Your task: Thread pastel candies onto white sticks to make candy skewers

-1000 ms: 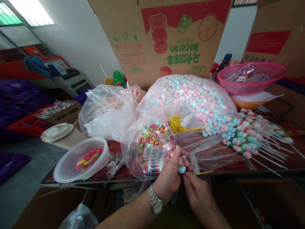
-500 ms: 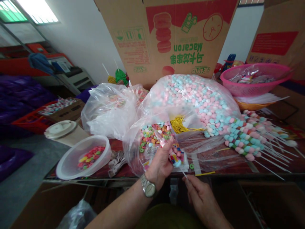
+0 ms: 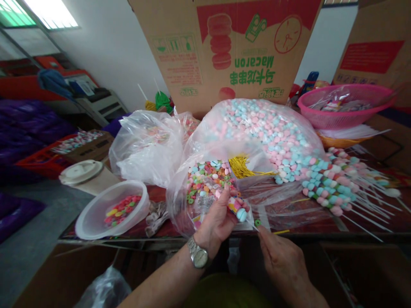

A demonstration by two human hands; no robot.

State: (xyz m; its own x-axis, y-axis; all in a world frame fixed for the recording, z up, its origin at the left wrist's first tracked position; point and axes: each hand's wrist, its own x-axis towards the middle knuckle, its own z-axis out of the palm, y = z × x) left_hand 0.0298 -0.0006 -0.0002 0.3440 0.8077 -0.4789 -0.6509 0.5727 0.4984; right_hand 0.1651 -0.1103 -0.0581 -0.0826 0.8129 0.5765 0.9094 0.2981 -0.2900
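My left hand (image 3: 216,222), wearing a silver wristwatch, is closed around a candy skewer (image 3: 239,212) with a pale blue piece at its lower end. A clear wrapper seems to cover it, though my fingers hide part of it. At the skewer's lower right, my right hand (image 3: 282,256) pinches its thin white stick (image 3: 253,224). Behind my left hand lie small colourful candies and rings (image 3: 201,182) on clear plastic. Yellow twist ties (image 3: 240,167) rest just beyond them. A single green ring (image 3: 257,223) sits close to my right fingertips.
A large clear bag of pastel candies (image 3: 257,124) fills the back. Finished-looking skewers (image 3: 334,184) are piled at right, below a pink basket (image 3: 345,117). At left stand a translucent bowl (image 3: 85,220) of rings and a white plastic bag (image 3: 147,158). A cardboard box (image 3: 180,55) rises behind.
My right hand has moved slightly right and up, still pinching the stick. The skewer's blue end has shifted a little right and up in my left hand, and shows more plainly.
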